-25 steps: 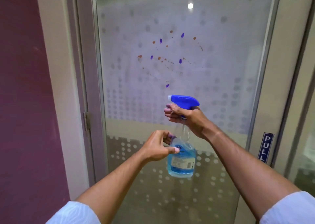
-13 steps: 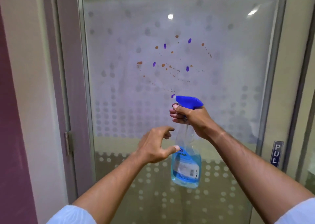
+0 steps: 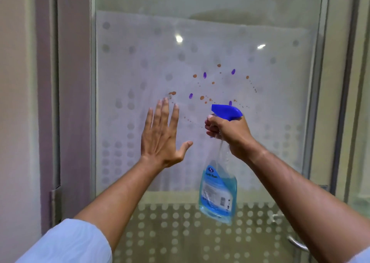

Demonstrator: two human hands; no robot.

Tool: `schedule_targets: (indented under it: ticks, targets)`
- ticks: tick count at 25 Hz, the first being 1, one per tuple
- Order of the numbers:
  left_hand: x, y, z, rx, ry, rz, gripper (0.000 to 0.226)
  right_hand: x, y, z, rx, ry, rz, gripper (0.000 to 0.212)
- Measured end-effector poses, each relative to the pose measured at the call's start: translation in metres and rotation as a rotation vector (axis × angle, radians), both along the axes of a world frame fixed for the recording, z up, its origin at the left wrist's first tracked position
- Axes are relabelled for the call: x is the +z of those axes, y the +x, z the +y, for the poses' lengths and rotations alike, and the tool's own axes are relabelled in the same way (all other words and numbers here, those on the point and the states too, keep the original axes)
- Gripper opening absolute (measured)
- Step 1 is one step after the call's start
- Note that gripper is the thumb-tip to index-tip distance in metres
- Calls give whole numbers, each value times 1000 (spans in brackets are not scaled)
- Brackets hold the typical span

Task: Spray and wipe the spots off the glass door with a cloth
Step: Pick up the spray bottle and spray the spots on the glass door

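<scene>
The frosted glass door [image 3: 270, 122] with a dot pattern fills the view. Purple and orange-brown spots [image 3: 208, 90] are scattered across its middle. My right hand [image 3: 230, 134] grips the neck of a clear spray bottle [image 3: 218, 192] with blue liquid; its blue nozzle [image 3: 226, 111] points left, just below the spots. My left hand [image 3: 162, 136] is raised flat with fingers spread, palm toward the glass, left of the bottle and just below the leftmost spots. Whether it touches the glass I cannot tell. No cloth is in view.
A metal door frame [image 3: 74, 122] and hinge [image 3: 55, 204] stand at the left, beside a pale wall [image 3: 18, 122]. At the lower right a metal door handle [image 3: 296, 244] shows. Another glass panel [image 3: 360, 122] borders the right edge.
My left hand let go of the bottle's body, rose and opened flat toward the glass. The bottle and right hand lifted closer to the spots. The view moved nearer the door.
</scene>
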State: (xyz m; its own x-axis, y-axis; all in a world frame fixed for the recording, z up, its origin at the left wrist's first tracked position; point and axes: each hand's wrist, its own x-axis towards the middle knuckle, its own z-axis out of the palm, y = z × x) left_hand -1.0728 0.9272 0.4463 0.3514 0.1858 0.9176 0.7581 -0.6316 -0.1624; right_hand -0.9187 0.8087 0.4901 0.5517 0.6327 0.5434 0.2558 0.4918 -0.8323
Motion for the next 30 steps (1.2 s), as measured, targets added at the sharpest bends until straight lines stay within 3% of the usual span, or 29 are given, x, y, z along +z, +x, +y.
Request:
schedule_targets:
  ticks: [3,14,24,30]
  targets:
    - [30,-7,14,65,28,-30,108,35,-7,5,-56,26,-27,4]
    - [88,-12,33,84,107,-85,111,147,-27,26,-207,30,-30,33]
    - [94,-14,36,72,99,-78,111,161,-32,39,-313,61,-26,31]
    - [91,-9,35,40,91,-61,110,173,4,18,-439,102,60,30]
